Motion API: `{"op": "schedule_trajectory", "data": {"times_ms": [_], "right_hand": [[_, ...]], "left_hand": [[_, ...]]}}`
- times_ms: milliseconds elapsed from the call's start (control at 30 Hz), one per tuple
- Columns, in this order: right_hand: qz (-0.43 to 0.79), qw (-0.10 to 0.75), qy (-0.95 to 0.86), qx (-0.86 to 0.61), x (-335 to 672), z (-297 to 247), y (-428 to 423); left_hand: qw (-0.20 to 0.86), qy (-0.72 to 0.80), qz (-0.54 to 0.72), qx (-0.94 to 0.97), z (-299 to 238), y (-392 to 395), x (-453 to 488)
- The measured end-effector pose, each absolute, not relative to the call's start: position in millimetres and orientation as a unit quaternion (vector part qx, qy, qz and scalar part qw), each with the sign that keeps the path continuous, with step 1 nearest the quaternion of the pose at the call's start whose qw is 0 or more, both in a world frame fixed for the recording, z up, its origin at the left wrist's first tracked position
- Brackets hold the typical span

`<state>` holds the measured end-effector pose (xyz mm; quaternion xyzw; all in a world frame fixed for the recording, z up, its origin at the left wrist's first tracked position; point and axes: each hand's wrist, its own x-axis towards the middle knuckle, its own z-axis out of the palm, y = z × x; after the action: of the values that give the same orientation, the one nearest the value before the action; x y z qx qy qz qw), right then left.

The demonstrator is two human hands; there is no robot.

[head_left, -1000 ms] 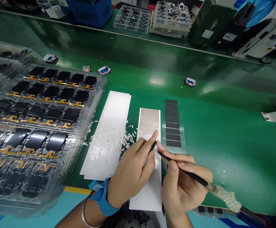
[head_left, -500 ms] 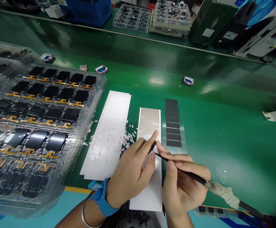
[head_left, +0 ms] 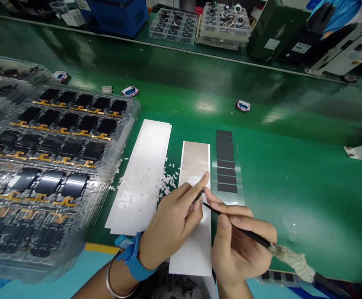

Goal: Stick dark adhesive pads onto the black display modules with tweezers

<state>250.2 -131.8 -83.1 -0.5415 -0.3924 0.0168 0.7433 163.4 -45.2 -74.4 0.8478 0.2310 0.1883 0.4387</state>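
My left hand (head_left: 174, 220) is over the strip sheet, thumb and fingers closed around a small dark piece (head_left: 199, 195) mostly hidden by the fingertips. My right hand (head_left: 243, 241) grips a slim black pointed tool (head_left: 252, 234), held like a pen. Pale wrapping covers part of its shaft, and its fine tip meets the small piece between both hands. Beneath the hands lies a long white sheet (head_left: 193, 257) with a beige strip (head_left: 196, 160) at its far end. To its right is a clear sheet carrying a row of black rectangles (head_left: 226, 162).
White sheets (head_left: 150, 141) and scattered white scraps (head_left: 167, 180) lie left of the hands. Stacked clear trays (head_left: 131, 120) hold dark screens with orange flex tails. Small purple-rimmed cases (head_left: 243, 106) sit farther back. Component boxes (head_left: 173, 27) stand on the shelf.
Both hands stay nearly in place, with the tool tip still at the small piece. My left thumb has bent slightly inward. The view has shifted a little.
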Motion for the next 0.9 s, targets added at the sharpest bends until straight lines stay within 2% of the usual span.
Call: {"op": "schedule_trajectory", "data": {"times_ms": [333,467,533,667,767,833,900], "right_hand": [[0.015,0.754,-0.371,-0.542,248,-85,-130],[0.016,0.759,-0.359,-0.543,263,-77,-132],[0.05,0.705,-0.392,-0.589,273,-70,-135],[0.198,0.537,-0.5,-0.65,285,-52,-127],[0.265,0.49,-0.55,-0.623,300,-43,-105],[0.246,0.469,-0.549,-0.647,328,-39,-84],[0.14,0.459,-0.44,-0.759,373,-37,-60]], "left_hand": [[0.436,0.231,0.196,0.847,-76,-44,165],[0.481,0.248,0.22,0.812,-71,-47,160],[0.51,0.269,0.236,0.782,-66,-48,157],[0.531,0.274,0.259,0.759,-54,-44,152],[0.535,0.277,0.253,0.757,-44,-40,148],[0.526,0.285,0.26,0.758,-36,-37,139],[0.487,0.287,0.288,0.773,-29,-34,122]]}}
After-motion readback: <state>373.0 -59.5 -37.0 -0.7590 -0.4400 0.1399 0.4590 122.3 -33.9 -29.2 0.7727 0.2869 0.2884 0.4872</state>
